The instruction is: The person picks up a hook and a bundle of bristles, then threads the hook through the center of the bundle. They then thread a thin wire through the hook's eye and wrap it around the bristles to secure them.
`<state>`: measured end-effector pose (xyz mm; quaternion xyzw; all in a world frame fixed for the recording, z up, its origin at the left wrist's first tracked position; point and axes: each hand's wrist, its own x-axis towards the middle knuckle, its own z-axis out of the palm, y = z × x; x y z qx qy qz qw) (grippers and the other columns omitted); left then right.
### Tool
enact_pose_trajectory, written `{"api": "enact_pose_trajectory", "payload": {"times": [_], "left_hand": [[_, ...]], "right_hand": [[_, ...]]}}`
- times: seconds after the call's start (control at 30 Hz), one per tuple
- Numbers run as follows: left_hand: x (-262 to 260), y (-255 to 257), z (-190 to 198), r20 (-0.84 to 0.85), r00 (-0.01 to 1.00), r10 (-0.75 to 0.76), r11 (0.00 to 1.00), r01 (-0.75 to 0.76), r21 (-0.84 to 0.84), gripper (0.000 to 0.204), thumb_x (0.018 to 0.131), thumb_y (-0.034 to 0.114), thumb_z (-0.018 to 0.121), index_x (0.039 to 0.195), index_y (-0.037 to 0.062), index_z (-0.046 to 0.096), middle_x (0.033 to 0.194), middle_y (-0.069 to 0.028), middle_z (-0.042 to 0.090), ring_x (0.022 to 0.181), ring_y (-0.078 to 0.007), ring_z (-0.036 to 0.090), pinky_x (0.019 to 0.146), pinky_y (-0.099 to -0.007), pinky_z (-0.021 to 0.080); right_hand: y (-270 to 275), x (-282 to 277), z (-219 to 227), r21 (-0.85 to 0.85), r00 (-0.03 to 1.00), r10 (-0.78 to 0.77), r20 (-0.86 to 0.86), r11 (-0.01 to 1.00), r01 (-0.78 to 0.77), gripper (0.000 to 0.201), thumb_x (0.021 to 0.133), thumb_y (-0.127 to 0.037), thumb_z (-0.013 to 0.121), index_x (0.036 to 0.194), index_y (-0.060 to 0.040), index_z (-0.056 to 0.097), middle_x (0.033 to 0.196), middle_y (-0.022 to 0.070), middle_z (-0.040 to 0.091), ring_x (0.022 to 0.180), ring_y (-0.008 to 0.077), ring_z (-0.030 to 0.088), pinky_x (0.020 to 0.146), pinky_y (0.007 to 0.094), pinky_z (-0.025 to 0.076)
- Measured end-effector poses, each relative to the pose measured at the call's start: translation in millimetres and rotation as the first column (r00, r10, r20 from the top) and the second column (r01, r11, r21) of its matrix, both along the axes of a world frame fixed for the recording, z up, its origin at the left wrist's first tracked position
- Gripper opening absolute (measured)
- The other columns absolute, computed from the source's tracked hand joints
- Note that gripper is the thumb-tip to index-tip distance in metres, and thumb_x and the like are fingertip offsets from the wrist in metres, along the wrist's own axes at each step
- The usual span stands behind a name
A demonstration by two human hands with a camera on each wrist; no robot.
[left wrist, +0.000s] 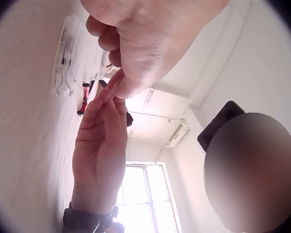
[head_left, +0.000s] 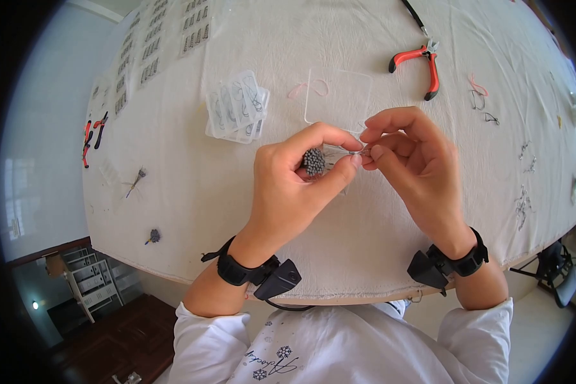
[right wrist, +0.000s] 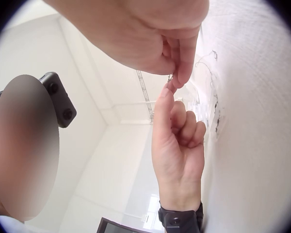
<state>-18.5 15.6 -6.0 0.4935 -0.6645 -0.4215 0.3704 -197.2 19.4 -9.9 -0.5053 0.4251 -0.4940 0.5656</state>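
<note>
In the head view my left hand [head_left: 288, 169] pinches a bundle of thin grey-tipped stems [head_left: 313, 162] between thumb and index finger. The round grey heads face left, within the curve of that hand. My right hand [head_left: 422, 163] meets the left fingertips, its thumb and index finger pinching the narrow right end of the bundle. Both wrist views show the fingertips of the left hand [right wrist: 179, 141] and the right hand [left wrist: 99, 145] close together. A thin strand [right wrist: 170, 77] shows between them in the right wrist view; the fingers hide most of the pinched part.
Stacked clear plastic boxes [head_left: 237, 107] lie left of the hands, an open clear box [head_left: 339, 96] beyond them. Red-handled pliers [head_left: 432, 67] lie at upper right. Small wire pieces [head_left: 523, 208] are at far right. Two smaller grey-headed bundles, one nearer [head_left: 154, 236], lie at left.
</note>
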Motion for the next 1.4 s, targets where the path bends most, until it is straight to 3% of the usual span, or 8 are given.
{"api": "enact_pose_trajectory", "payload": {"times": [0.37,0.43,0.57,0.63,0.73,0.83,1.03,1.4], "left_hand": [[-1.8,1.0,-5.6,0.054,0.997,0.048,0.989,-0.04,-0.14,0.006,0.082,0.006,0.071,0.086,0.0033,0.068,0.071,0.0047,0.062,0.055,-0.0001,0.039,0.05,-0.0175,0.031],[-1.5,0.9,-5.0,0.013,0.997,0.071,0.993,-0.07,-0.091,0.006,0.083,0.007,0.071,0.086,0.0032,0.068,0.069,0.0054,0.061,0.055,0.0002,0.039,0.05,-0.0174,0.03],[-3.0,1.8,0.1,-0.055,0.992,0.115,0.993,-0.116,-0.011,0.007,0.083,0.009,0.072,0.085,0.0033,0.068,0.068,0.0065,0.058,0.056,0.0006,0.038,0.049,-0.017,0.028],[-3.2,1.3,-2.2,-0.054,0.99,0.133,0.99,-0.135,-0.037,0.008,0.083,0.01,0.072,0.084,0.0034,0.068,0.067,0.0069,0.056,0.057,0.0008,0.037,0.049,-0.0168,0.027],[-2.6,0.5,-2.9,-0.062,0.988,0.144,0.988,-0.147,-0.037,0.009,0.083,0.011,0.073,0.083,0.0033,0.068,0.067,0.0073,0.054,0.057,0.0009,0.037,0.049,-0.0167,0.027],[-2.2,1.5,-0.1,-0.056,0.987,0.151,0.988,-0.151,0.004,0.01,0.083,0.012,0.073,0.083,0.0031,0.068,0.066,0.0075,0.053,0.057,0.0009,0.037,0.049,-0.0165,0.027],[-2.8,1.3,-3.2,-0.056,0.988,0.142,0.99,-0.142,0.003,0.011,0.083,0.012,0.073,0.082,0.0029,0.067,0.064,0.0077,0.05,0.057,0.0009,0.037,0.049,-0.0159,0.028],[-3.4,2.1,0.5,-0.044,0.994,0.096,0.992,-0.093,0.081,0.011,0.085,0.012,0.07,0.082,0.0024,0.066,0.067,0.0069,0.052,0.059,0.0007,0.04,0.049,-0.0151,0.03]], "right_hand": [[0.6,0.7,-1.7,-0.017,0.999,0.017,-0.037,1.0,-0.018,0.021,0.086,0.009,0.055,0.107,0.0037,0.055,0.1,0.0085,0.062,0.089,0.0131,0.066,0.079,0.0256,0.055],[1.1,2.2,-2.5,-0.046,1.0,-0.013,-0.021,0.999,0.012,0.019,0.087,0.006,0.055,0.106,0.0044,0.056,0.098,0.0085,0.062,0.088,0.0134,0.066,0.078,0.0256,0.055],[-0.2,-0.4,-1.9,0.066,0.994,0.058,-0.094,0.996,-0.052,0.012,0.09,0.0,0.056,0.1,0.0061,0.057,0.092,0.0078,0.064,0.085,0.0118,0.066,0.076,0.0249,0.054],[0.2,-1.8,2.7,0.176,0.984,0.137,-0.115,0.978,-0.115,0.011,0.09,-0.003,0.057,0.097,0.0066,0.058,0.089,0.0071,0.064,0.083,0.0105,0.065,0.075,0.0243,0.053],[1.4,-0.2,5.3,0.187,0.985,0.134,-0.107,0.976,-0.113,0.009,0.09,-0.002,0.057,0.093,0.0061,0.058,0.086,0.0059,0.063,0.08,0.0091,0.063,0.074,0.0242,0.053],[2.3,1.7,2.9,0.176,0.995,0.081,-0.052,0.982,-0.07,0.007,0.089,-0.001,0.058,0.092,0.0052,0.059,0.083,0.0049,0.063,0.078,0.009,0.063,0.072,0.0238,0.053],[0.8,-0.3,-1.9,0.054,0.993,0.066,-0.099,0.997,-0.061,0.005,0.087,0.0,0.061,0.091,0.0042,0.059,0.084,0.0039,0.063,0.078,0.0084,0.063,0.071,0.0229,0.052],[0.5,0.4,-2.5,0.064,0.997,0.055,-0.057,0.997,-0.051,0.007,0.086,0.0,0.063,0.091,0.0034,0.061,0.084,0.0032,0.064,0.079,0.0074,0.062,0.071,0.022,0.051]]}}
